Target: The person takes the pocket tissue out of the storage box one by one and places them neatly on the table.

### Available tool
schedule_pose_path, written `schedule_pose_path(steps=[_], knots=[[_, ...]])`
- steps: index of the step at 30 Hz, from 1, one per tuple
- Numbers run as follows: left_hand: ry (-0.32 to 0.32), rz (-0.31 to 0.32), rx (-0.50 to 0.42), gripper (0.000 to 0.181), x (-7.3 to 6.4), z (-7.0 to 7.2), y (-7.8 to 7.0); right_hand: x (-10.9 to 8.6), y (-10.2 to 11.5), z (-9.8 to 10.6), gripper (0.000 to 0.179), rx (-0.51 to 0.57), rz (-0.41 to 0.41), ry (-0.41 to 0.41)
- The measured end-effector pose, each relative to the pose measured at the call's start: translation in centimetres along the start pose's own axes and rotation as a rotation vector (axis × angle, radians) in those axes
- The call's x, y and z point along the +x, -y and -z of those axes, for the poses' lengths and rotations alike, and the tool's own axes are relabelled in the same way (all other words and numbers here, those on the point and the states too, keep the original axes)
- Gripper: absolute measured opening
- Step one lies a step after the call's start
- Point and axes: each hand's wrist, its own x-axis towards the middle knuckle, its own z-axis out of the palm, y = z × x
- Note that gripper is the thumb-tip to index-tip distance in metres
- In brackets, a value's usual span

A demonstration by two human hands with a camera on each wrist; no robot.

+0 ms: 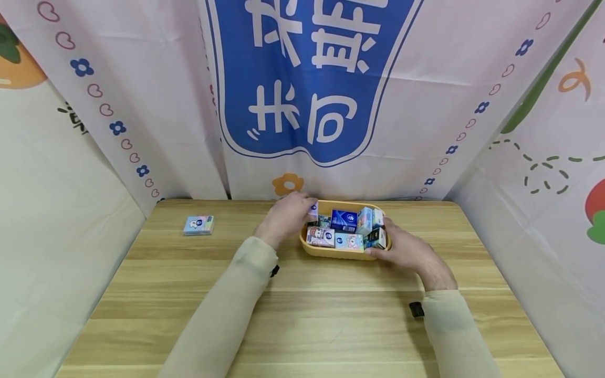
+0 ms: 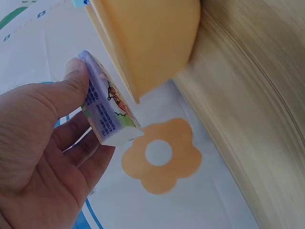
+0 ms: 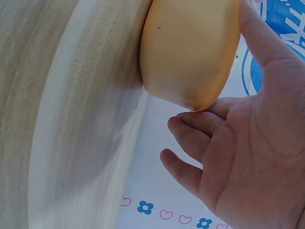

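Note:
My left hand [image 1: 288, 214] pinches a small purple tissue pack [image 2: 101, 98] between thumb and fingers, at the left end of a yellow oval basket [image 1: 333, 253]. In the left wrist view the pack stands on edge beside the basket's rim, its cartoon print partly showing. My right hand [image 1: 407, 249] holds the basket's right end, thumb at the front side and fingers round the rim behind. Inside the basket sit several tissue packs, among them a dark blue pack [image 1: 343, 220], a light blue pack [image 1: 349, 241] and a pack with a cartoon face [image 1: 321, 237].
A single light blue tissue pack [image 1: 198, 225] lies on the wooden table [image 1: 331, 325] at the far left. Behind the basket hangs a white curtain [image 1: 425, 121] with a blue banner print, and printed white sheets close off both sides.

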Motion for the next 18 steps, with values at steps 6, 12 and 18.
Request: schedule_pose_path(steps=[6,12,18], knots=[[-0.012,0.000,-0.020,0.052,-0.7,0.2,1.4,-0.1,0.0,0.0,0.137,-0.009,-0.002,0.003],[-0.032,-0.012,-0.008,0.053,-1.6,0.3,3.0,-0.3,0.0,0.0,0.139,-0.008,-0.015,0.007],[-0.055,0.001,-0.036,0.057,-2.6,0.4,4.9,-0.3,0.2,0.1,0.138,-0.024,-0.016,0.006]])
